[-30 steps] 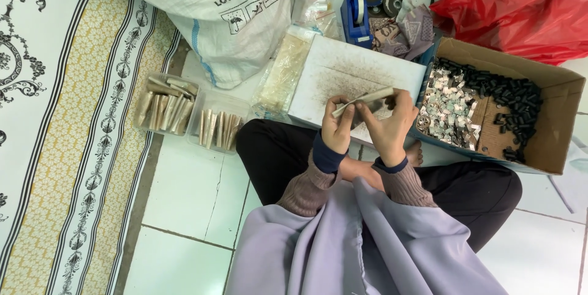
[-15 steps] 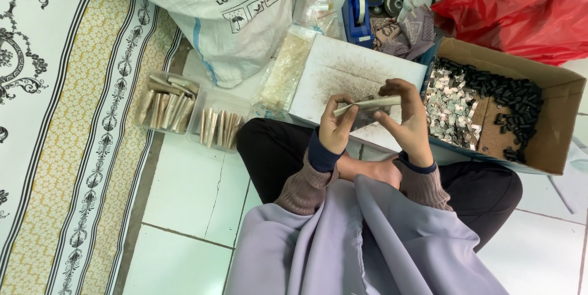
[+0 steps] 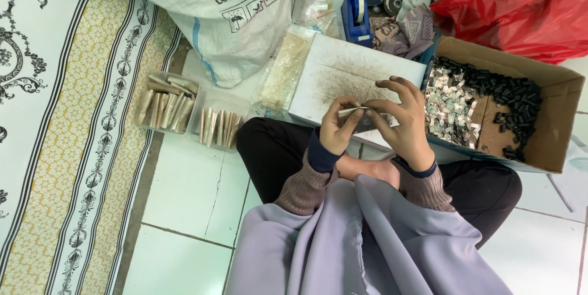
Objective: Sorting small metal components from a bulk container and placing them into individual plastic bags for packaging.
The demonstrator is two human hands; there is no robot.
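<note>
I sit cross-legged on a tiled floor. My left hand (image 3: 338,128) and my right hand (image 3: 403,122) meet above my lap, both pinching a small flat pale packet (image 3: 355,112) between the fingertips. Just beyond my hands lies a white board (image 3: 343,74) dusted with dark specks. To the right stands an open cardboard box (image 3: 554,117) holding several small silvery pieces (image 3: 448,106) and small black pieces (image 3: 505,90).
Two clear trays (image 3: 164,104) of pale folded packets sit at the left, beside a patterned mat (image 3: 55,117). A large white sack (image 3: 226,7), a clear bag of packets (image 3: 283,74), a blue tape dispenser (image 3: 356,10) and a red plastic bag (image 3: 520,1) lie beyond.
My hands have lowered slightly and closed in on the packet, the right hand's fingers now spread over its right end; the packet has turned flatter between the fingertips.
</note>
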